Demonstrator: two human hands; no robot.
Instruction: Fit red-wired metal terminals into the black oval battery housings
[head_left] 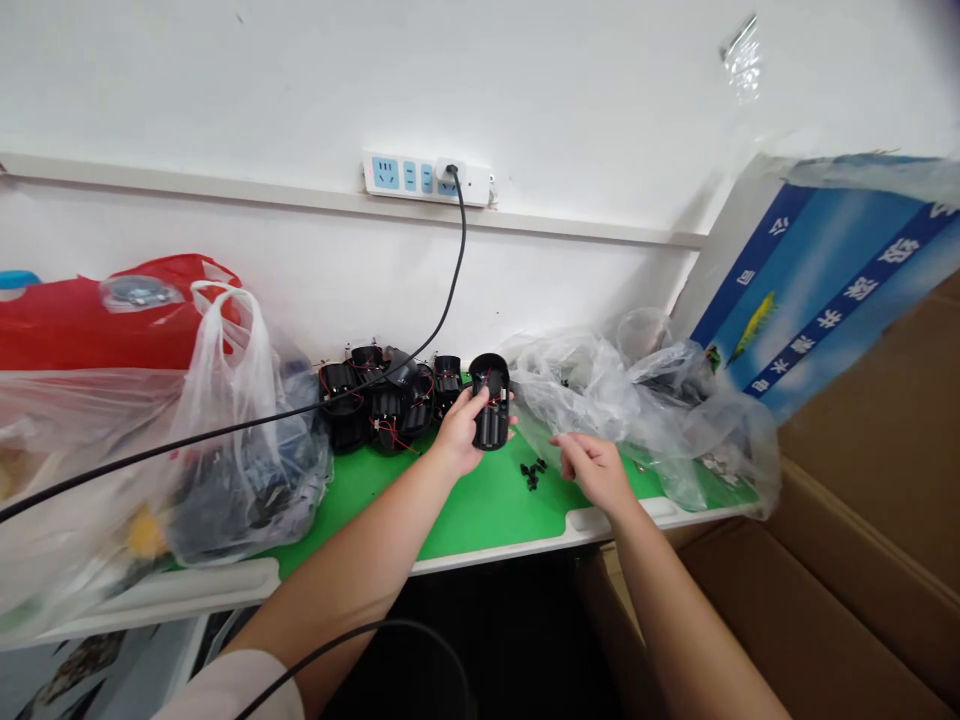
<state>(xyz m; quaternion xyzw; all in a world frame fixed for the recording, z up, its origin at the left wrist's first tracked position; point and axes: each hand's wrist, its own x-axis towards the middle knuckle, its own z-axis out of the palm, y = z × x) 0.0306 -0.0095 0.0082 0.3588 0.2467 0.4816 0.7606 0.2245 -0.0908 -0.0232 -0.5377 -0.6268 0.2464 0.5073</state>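
My left hand (463, 436) is wrapped round a black plastic housing (491, 425) with a rounded top and thin red wires inside, held up over the green tabletop (480, 510). Several small black parts (533, 472) lie loose on the green surface, too small to name. Just right of them hovers my right hand (592, 468), its fingers curled and thumb drawn in; whatever they pinch, if anything, cannot be made out. Behind my left hand, more black housings (386, 405) with red wires are piled against the wall.
Clear plastic bags (592, 385) cover the right of the table. A filled white carrier bag (232, 470) and a red bag (67, 320) stand left. A black cable (461, 240) runs from the power strip (427, 178) across the pile. Cardboard boxes (825, 600) stand right.
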